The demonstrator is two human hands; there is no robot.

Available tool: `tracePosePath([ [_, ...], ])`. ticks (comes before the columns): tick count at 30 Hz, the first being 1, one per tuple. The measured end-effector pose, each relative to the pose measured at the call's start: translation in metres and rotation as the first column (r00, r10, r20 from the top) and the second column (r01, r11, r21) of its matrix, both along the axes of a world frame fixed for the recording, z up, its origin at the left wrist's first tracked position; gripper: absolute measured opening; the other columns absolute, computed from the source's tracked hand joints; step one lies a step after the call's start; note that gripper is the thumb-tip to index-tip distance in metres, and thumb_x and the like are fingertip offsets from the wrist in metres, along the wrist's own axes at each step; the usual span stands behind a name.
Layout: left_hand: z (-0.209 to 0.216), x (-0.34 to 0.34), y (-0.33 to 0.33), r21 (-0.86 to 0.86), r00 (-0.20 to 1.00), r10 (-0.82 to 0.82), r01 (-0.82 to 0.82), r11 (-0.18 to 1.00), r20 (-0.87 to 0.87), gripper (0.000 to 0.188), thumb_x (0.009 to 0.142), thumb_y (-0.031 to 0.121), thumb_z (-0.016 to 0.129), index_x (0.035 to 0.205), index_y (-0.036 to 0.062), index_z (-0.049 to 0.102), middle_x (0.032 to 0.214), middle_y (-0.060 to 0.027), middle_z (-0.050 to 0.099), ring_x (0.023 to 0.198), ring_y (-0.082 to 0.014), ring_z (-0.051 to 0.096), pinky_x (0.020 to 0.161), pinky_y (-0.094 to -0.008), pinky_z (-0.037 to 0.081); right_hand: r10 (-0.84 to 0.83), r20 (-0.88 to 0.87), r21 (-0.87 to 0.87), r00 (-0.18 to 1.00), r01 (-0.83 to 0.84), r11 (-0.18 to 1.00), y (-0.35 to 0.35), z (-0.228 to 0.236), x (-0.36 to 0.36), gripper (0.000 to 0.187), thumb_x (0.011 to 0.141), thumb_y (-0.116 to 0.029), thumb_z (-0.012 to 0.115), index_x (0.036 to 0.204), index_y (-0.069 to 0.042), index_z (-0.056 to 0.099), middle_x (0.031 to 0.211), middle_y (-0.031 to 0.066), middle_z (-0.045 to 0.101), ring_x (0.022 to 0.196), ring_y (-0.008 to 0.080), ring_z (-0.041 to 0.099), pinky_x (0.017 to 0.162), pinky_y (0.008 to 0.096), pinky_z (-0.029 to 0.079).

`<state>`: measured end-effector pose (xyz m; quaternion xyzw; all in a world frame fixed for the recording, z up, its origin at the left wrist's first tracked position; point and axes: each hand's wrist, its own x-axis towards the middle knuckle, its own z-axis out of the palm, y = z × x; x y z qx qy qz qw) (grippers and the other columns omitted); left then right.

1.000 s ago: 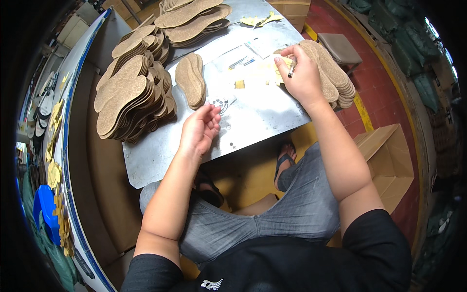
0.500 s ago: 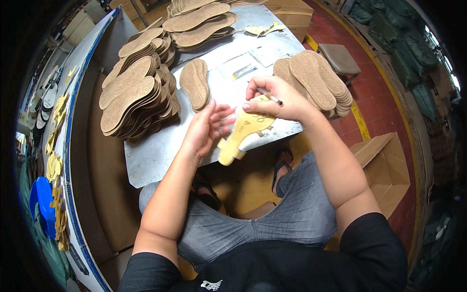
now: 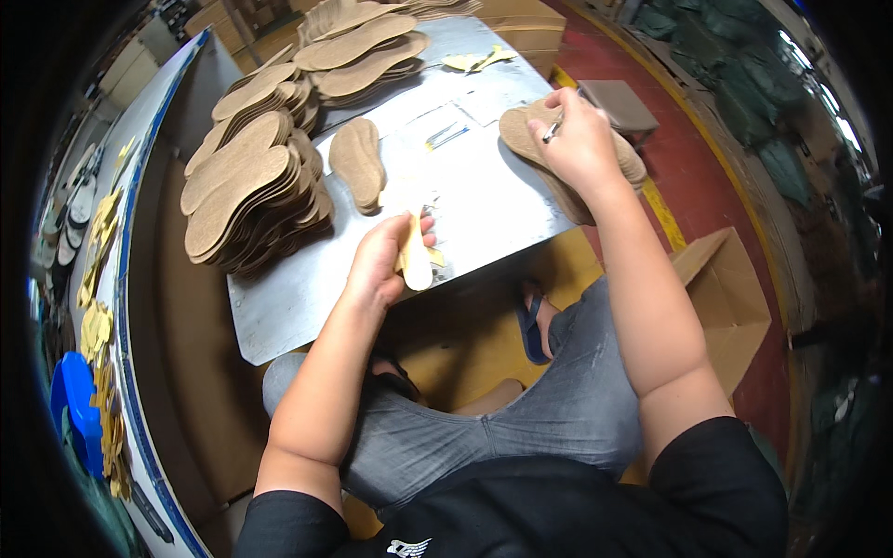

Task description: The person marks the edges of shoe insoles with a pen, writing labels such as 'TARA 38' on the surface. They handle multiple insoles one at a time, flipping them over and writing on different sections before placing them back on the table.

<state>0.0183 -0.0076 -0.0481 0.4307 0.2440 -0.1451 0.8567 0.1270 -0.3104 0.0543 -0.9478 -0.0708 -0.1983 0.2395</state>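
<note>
L hand point(image 3: 379, 257) pinches yellow template point(image 3: 418, 266); R hand point(image 3: 580, 145) clamps pen point(image 3: 553, 127) over brown insoles point(image 3: 517, 132) (can't tell if touching). Best w/ pen angled clear, template unbent.

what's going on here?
A person sits at a metal table. The left hand holds a yellow template; the right hand, with a pen, is over the right-hand insole stack. A small insole pile lies between that and the bigger stacks at left.
</note>
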Motion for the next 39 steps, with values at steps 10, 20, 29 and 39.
tracePosePath([
  [10,-0.006,0.001,0.006,-0.093,0.993,-0.072,0.081,0.992,0.098,0.04,0.123,0.029,0.059,0.148,-0.0009,0.066,0.121,-0.0116,0.08,0.097,-0.0254,0.077,0.089,-0.0485,0.068,-0.278,-0.108,-0.317,0.954,0.232,0.92,-0.006,-0.056,0.007,0.05,0.096,-0.024,0.089,0.14,-0.008,0.072,0.134,0.0191,0.081,0.144,0.0473,0.062,0.122,0.0568,0.052],
  [20,-0.015,-0.002,0.023,-0.004,0.996,0.053,-0.053,0.999,0.076,0.039,0.12,0.025,0.065,0.151,0.0006,0.068,0.135,-0.0124,0.08,0.103,-0.0231,0.078,0.096,-0.0378,0.067,-0.319,-0.19,-0.078,0.929,0.309,0.948,-0.005,-0.038,0.009,0.052,0.097,-0.008,0.083,0.144,-0.001,0.063,0.149,0.0257,0.07,0.146,0.0462,0.063,0.122,0.0569,0.053],
  [29,-0.019,-0.02,0.043,-0.081,0.967,0.088,-0.07,0.994,0.24,0.044,0.126,0.045,0.058,0.149,0.0086,0.065,0.146,-0.0114,0.075,0.113,-0.0263,0.075,0.093,-0.0398,0.066,0.299,-0.019,0.29,0.954,-0.281,0.915,0.088,-0.032,-0.023,0.077,0.083,-0.025,0.105,0.132,-0.007,0.049,0.126,0.0251,0.066,0.111,0.0509,0.074,0.095,0.0595,0.061],
  [39,-0.018,-0.027,0.042,-0.136,0.938,0.205,-0.173,0.976,0.28,0.056,0.127,0.056,0.045,0.165,0.0148,0.055,0.159,-0.0091,0.069,0.148,-0.0305,0.066,0.113,-0.0549,0.057,0.442,0.119,0.517,0.889,-0.435,0.737,0.148,-0.063,-0.033,0.033,0.103,-0.019,0.083,0.124,-0.008,0.059,0.114,0.0225,0.075,0.104,0.0492,0.075,0.088,0.0598,0.059],
])
